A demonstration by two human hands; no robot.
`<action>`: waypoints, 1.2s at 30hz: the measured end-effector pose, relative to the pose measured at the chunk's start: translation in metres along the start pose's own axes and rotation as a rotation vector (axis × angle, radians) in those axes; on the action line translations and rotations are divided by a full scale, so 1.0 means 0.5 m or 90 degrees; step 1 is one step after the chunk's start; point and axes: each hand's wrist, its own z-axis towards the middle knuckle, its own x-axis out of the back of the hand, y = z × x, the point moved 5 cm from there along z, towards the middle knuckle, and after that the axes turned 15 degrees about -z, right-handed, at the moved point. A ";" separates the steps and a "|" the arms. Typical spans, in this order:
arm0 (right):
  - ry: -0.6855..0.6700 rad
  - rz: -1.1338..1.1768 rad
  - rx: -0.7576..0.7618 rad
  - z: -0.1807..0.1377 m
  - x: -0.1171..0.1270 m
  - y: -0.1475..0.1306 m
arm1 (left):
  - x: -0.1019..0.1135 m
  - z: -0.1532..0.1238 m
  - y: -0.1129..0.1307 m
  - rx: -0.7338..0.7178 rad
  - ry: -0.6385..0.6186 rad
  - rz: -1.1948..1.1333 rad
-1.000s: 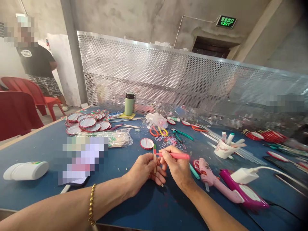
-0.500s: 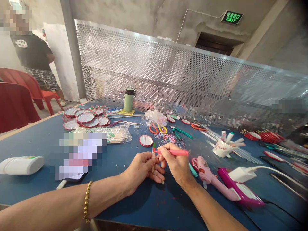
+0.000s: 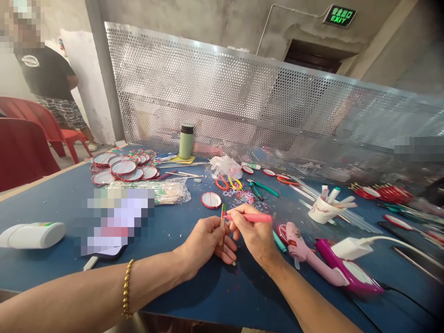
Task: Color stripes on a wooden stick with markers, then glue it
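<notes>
Head camera: Above the table's [image 3: 62, 199] near side, the left hand [image 3: 207, 238] pinches a flat stick [image 3: 222, 223], green at its far end, other fingers loosely spread; the right hand [image 3: 255, 236] grips a pink marker [image 3: 255, 217], tip at the stick. Steady pinch, light strokes should serve best. Fingers partly mask the stick.

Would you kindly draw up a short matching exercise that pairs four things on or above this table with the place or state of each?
Things:
1. pink marker
2. green bottle
3. wooden stick
4. white cup

Places or states:
A. holding a teal-capped pen
B. held in the left hand
C. held in the right hand
D. standing upright on a flat yellow item

Right pairs: 1-C, 2-D, 3-B, 4-A.
</notes>
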 end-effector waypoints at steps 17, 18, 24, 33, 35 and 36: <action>-0.010 -0.025 -0.005 0.000 -0.001 0.001 | -0.001 0.000 -0.001 0.006 0.020 0.028; -0.012 -0.025 -0.004 0.000 -0.002 0.001 | 0.000 0.001 -0.001 0.006 0.021 0.029; -0.002 0.003 -0.004 0.001 -0.002 0.008 | 0.002 0.003 -0.003 0.010 0.026 0.031; -0.014 -0.004 -0.009 0.002 -0.004 0.003 | 0.000 0.002 -0.003 0.015 0.032 0.036; -0.016 -0.010 -0.009 0.003 -0.004 0.003 | 0.000 0.003 -0.003 0.015 0.036 0.040; -0.016 -0.010 -0.009 0.003 -0.004 0.004 | 0.000 0.003 -0.004 0.015 0.037 0.040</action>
